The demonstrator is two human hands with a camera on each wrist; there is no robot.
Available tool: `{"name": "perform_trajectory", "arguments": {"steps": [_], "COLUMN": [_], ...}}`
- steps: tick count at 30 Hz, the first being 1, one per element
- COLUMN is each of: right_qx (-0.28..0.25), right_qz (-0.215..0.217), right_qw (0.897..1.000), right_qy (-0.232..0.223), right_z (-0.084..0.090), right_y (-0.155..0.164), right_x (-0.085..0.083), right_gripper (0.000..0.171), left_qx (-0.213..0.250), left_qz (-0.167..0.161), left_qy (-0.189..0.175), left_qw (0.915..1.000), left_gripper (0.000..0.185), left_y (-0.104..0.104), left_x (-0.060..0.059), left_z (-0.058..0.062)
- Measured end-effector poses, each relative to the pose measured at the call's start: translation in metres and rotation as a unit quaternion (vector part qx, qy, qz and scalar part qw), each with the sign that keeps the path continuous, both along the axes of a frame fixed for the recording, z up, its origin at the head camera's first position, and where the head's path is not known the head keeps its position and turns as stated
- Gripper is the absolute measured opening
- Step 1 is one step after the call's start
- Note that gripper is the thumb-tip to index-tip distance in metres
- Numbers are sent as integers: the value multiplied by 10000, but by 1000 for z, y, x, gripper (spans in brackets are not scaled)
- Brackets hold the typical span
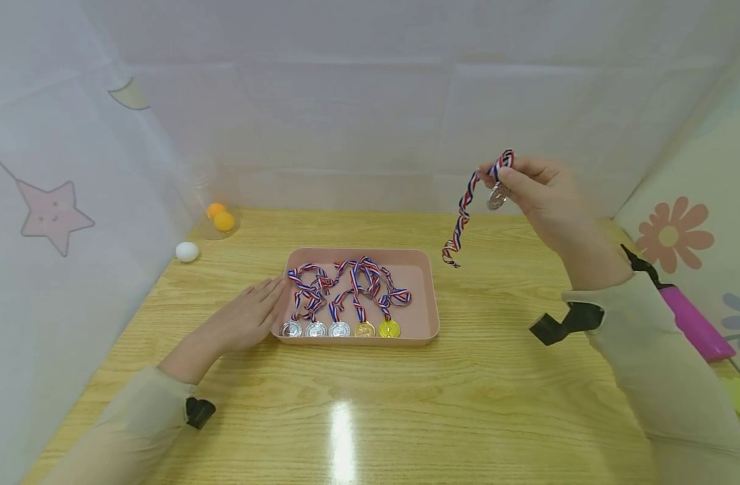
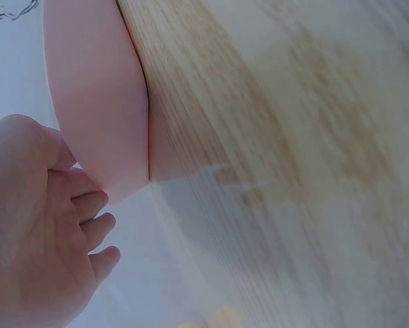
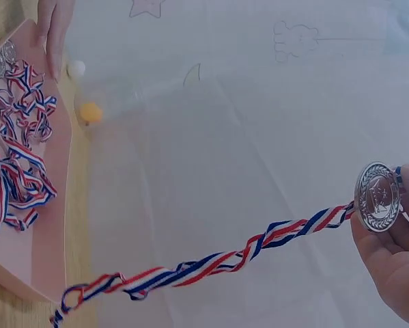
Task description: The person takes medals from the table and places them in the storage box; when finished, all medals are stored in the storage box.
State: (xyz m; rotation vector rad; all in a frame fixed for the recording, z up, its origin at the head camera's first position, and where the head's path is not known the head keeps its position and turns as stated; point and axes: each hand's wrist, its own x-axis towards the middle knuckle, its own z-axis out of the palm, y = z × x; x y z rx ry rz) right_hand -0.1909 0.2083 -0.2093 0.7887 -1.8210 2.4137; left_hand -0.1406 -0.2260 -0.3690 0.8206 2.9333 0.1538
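A silver medal [image 3: 378, 197] hangs in my right hand [image 1: 542, 192], raised above the table to the right of the tray. That hand pinches the ribbon close to the disc. Its red, white and blue ribbon [image 3: 238, 256] dangles down in a twist toward the tray. My left hand [image 1: 251, 313] rests against the left side of the pink tray [image 1: 427, 310], its fingers mostly straight and touching the wall. Inside the tray, silver medals [image 1: 339, 329], a gold medal [image 1: 365, 329] and a brighter yellow medal [image 1: 390, 329] line the near edge, ribbons bunched behind them.
At the back left, orange balls [image 1: 224, 221] sit in a clear container [image 1: 206, 195], with a white ball [image 1: 186, 252] nearer. A magenta-handled object [image 1: 697, 323] lies at the right, partly behind my sleeve. Pale printed sheets [image 1: 345, 121] enclose the wooden table [image 1: 442, 411].
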Motion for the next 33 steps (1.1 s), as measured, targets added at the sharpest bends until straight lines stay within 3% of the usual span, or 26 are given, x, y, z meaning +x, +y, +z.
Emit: {"name": "perform_trajectory", "arguments": {"steps": [9,16,20,28,30,33], "right_qx": [935,1672,2358,3750,3898,3926], "right_qz": [317,93,-91,-27,81,147], "right_qw": [9951,9859,9716,9255,9192,9177], "right_qy": [86,60,-166,-524,-549,-580], "right_z": [-16,-36,-52,-84,-90,-99], "right_y": [-37,-52,-54,-54,-54,-53], "right_x": [-18,-28,-29,-26,-25,-24], "right_gripper": [14,15,14,25,25,22], "left_qx": [42,90,94,107,119,112], "left_qz": [-72,-88,-81,-45,-28,-23], "left_qy": [68,87,61,29,13,11], "left_qw": [9999,9999,9999,9999,9999,9999], "left_gripper": [50,50,50,50,50,50], "left_y": [0,1,1,1,1,1], "left_x": [-1,-1,-1,0,1,2], "left_z": [-1,-2,-2,0,1,2]}}
